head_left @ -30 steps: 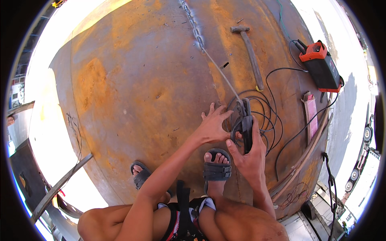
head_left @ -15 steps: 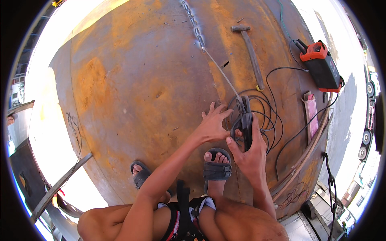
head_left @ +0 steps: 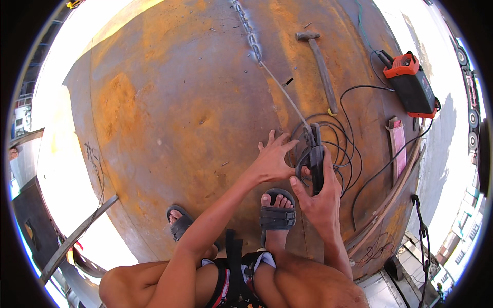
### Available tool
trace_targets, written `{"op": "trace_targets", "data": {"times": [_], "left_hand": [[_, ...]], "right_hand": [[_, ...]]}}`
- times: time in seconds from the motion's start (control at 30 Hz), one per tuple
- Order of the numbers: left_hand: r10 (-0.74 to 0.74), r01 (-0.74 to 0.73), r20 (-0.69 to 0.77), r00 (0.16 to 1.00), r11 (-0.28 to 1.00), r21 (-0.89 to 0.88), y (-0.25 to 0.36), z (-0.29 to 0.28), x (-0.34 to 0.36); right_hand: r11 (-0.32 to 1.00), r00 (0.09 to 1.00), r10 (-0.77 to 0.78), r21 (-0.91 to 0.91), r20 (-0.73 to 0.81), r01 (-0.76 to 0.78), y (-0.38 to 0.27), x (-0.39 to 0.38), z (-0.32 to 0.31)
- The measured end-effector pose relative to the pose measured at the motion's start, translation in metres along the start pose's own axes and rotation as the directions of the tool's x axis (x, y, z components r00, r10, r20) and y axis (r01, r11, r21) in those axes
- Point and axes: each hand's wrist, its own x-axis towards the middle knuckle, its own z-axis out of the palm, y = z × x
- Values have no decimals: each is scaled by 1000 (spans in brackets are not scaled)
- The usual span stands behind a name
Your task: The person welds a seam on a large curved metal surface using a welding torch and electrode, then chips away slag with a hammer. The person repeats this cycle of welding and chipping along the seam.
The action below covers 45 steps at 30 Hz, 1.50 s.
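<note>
My right hand point(head_left: 318, 197) is wrapped round a black electrode holder point(head_left: 317, 161) with a long thin rod point(head_left: 285, 92) clamped in it. The rod slants up to the near end of a bumpy weld bead point(head_left: 247, 33) on the rusty steel plate point(head_left: 154, 118). My left hand point(head_left: 275, 159) has its fingers spread just left of the holder, its thumb reaching toward the handle; whether it touches is unclear. Coiled black cable point(head_left: 346, 159) lies beneath and right of the holder. A hammer point(head_left: 321, 66) rests to the right of the rod.
An orange-and-black machine point(head_left: 411, 87) with cables sits at the right, above a pink elongated packet point(head_left: 395, 149) and wooden strips point(head_left: 390, 200). A dark chain point(head_left: 422, 231) hangs at lower right. A metal bar point(head_left: 79, 236) crosses the lower left. My sandalled feet point(head_left: 277, 215) are beneath me.
My hands, the holder and the rod are almost unmoved. At the far right rim, vehicle wheels beyond the plate's edge have shifted upward in the picture.
</note>
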Motion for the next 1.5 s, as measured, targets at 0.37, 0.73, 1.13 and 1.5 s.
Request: {"op": "trace_targets", "data": {"times": [0.37,0.73,1.13,1.5], "left_hand": [[11,-11,-9,1000,1000,0,6,5,3],[36,-36,-28,999,999,0,-5,7,2],[32,-32,-15,999,999,-26,-4,4,1],[39,-39,-17,999,999,-11,-9,8,5]], "right_hand": [[800,962,271,552,16,-234,8,9,-10],[921,978,206,331,30,-204,3,12,-12],[991,997,76,115,-16,-74,9,8,-4],[995,996,85,43,22,-86,5,8,-6]]}}
